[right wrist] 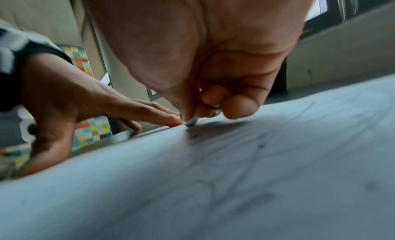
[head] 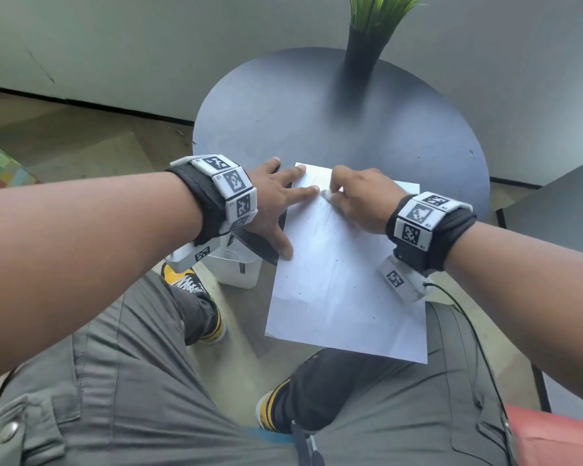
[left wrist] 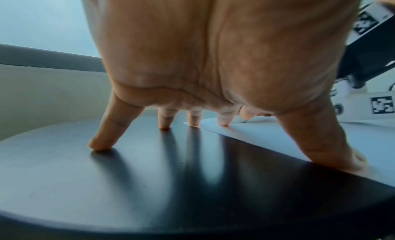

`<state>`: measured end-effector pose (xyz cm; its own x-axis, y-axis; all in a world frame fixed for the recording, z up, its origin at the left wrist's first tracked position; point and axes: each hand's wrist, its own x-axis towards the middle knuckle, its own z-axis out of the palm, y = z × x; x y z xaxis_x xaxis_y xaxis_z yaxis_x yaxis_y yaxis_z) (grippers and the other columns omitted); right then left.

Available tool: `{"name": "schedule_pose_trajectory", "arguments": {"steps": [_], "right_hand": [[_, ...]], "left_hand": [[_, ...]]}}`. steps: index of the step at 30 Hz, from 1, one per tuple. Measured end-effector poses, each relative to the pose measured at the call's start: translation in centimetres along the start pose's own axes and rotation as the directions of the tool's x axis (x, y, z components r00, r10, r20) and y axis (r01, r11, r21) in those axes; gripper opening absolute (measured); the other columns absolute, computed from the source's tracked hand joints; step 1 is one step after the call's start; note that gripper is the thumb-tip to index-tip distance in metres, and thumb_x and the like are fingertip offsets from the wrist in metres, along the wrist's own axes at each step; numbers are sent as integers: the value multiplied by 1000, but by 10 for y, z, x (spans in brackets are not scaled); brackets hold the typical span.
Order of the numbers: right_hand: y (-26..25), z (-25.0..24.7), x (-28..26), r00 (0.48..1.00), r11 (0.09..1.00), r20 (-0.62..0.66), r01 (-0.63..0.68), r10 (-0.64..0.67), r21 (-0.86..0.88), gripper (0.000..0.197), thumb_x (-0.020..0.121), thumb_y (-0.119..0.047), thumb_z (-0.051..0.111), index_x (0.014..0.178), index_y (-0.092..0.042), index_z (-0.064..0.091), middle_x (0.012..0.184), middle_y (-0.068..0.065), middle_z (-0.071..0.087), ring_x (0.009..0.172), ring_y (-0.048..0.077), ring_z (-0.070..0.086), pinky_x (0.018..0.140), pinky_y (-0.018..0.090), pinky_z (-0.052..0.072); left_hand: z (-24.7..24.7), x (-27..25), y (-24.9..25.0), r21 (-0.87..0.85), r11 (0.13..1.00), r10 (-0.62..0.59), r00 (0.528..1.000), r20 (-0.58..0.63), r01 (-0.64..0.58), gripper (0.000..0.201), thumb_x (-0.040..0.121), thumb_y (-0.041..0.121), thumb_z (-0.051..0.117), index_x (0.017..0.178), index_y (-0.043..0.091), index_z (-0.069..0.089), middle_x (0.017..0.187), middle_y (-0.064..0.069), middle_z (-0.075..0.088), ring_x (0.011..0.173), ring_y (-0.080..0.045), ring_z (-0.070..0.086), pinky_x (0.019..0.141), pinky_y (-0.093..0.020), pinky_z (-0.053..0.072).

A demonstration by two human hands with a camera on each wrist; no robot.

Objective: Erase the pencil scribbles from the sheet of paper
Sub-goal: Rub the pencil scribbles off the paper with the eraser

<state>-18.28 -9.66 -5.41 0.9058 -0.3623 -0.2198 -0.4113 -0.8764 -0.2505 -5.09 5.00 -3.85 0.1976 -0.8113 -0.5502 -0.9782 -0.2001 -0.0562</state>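
A white sheet of paper (head: 344,284) lies on the round dark table (head: 283,105), its near part hanging over the table's edge. Faint pencil scribbles (head: 323,220) cross its upper half, and dark crumbs dot the rest. My left hand (head: 276,203) is spread flat, with its thumb and two fingertips pressing the sheet's left edge (left wrist: 278,137) and the other fingers on the table. My right hand (head: 357,196) pinches a small white eraser (right wrist: 192,121) and holds its tip on the paper (right wrist: 235,176) near the top, right beside my left forefinger.
A black vase with green grass (head: 360,45) stands at the table's far side. A white box (head: 236,267) sits on the floor under my left wrist. A thin black cable (head: 475,334) hangs from my right wrist. My knees and shoes are below the table.
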Motion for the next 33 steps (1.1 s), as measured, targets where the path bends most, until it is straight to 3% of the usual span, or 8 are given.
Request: {"name": "schedule_pose_trajectory", "arguments": {"steps": [5,10,14,18,22,25,28,33], "right_hand": [[-36,21,-34,951,964,169,266,-260,-19,16,100,-29,45,106,-14,45,94,10,59,82,32,52,67,36,41],[-5,4,-9,1000,999,-12,5,-5,35,27,99,-41,44,106,-16,49,97,14,64,84,34,57,74,40,50],[-31,19,-37,951,966,173,258,-255,1,24,101,-35,41,106,-13,47,95,11,60,82,30,52,67,36,40],[-3,5,-17,998,998,-3,60,-60,17,27,100,-42,44,103,-16,50,93,12,64,88,33,57,69,35,43],[-33,20,-45,935,955,206,298,-288,-16,20,101,-35,43,97,-16,44,85,4,56,80,30,53,66,36,39],[-6,6,-25,992,996,87,90,-89,-11,29,99,-45,44,100,-17,49,92,6,62,83,31,55,73,37,47],[16,-7,-7,983,982,49,-179,176,65,26,97,-45,48,98,-19,51,95,12,64,85,33,57,74,38,50],[-10,6,-24,995,998,82,-51,47,42,25,101,-39,42,111,-16,44,101,16,62,91,35,57,76,39,46]], "left_hand": [[0,1,2,-11,1000,-5,1000,6,5,122,69,78,70,159,42,-4,168,1,-9,152,-36,-1,114,-51,29],[0,3,0,-21,1000,-1,1000,15,1,122,69,79,69,158,42,-6,168,0,-9,152,-37,-1,114,-54,29],[1,3,1,-25,1000,-2,1000,16,2,122,69,78,71,158,42,-4,168,1,-10,152,-36,-3,113,-54,30],[2,5,0,-21,1000,2,1000,18,-1,123,69,80,69,159,41,-6,168,0,-11,152,-38,-2,114,-55,28],[2,5,-1,-22,1000,3,1000,15,-2,124,68,80,69,159,41,-6,168,0,-12,151,-37,-2,115,-54,28],[1,6,-1,-38,999,3,1000,24,-2,121,68,80,69,157,46,-6,168,1,-13,152,-39,-3,115,-57,27],[0,5,3,-61,998,-16,999,39,18,118,67,81,69,154,54,-7,168,1,-14,152,-41,-6,114,-60,26],[5,1,10,-134,990,-44,999,11,45,123,62,89,64,156,51,-5,167,3,-18,152,-38,-14,111,-67,25]]}}
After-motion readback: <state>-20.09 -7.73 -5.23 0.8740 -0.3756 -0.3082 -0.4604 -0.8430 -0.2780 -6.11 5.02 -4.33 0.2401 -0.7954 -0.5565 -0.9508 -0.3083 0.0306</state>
